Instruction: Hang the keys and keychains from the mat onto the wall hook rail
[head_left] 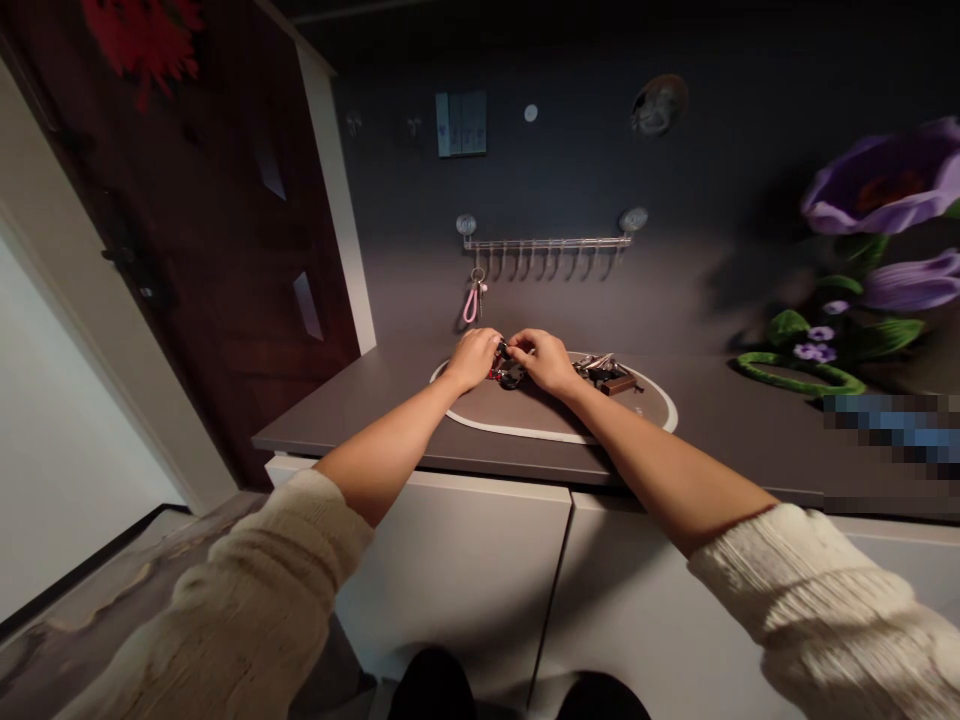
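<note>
Over an oval brown mat (487, 415) with a white rim, both my hands are closed on a small black-and-red keychain (510, 380). My left hand (476, 358) grips it from the left, with its fingers partly hidden. My right hand (544, 358) pinches it at the upper right with bent fingers. Part of the keychain hangs down between the hands, close to the mat. Just right of my right hand lies a pile of keys (600, 372), dark and metallic, with a brown block-like piece (619, 384) at its front.
A clear hook rail (551, 243) is on the wall, with a pink key fob (471, 302) hanging at its left end. Purple artificial flowers (877, 200) stand at the right of the dark countertop (330, 405). White cabinet doors (465, 560) are below; a dark red door (225, 220) is left.
</note>
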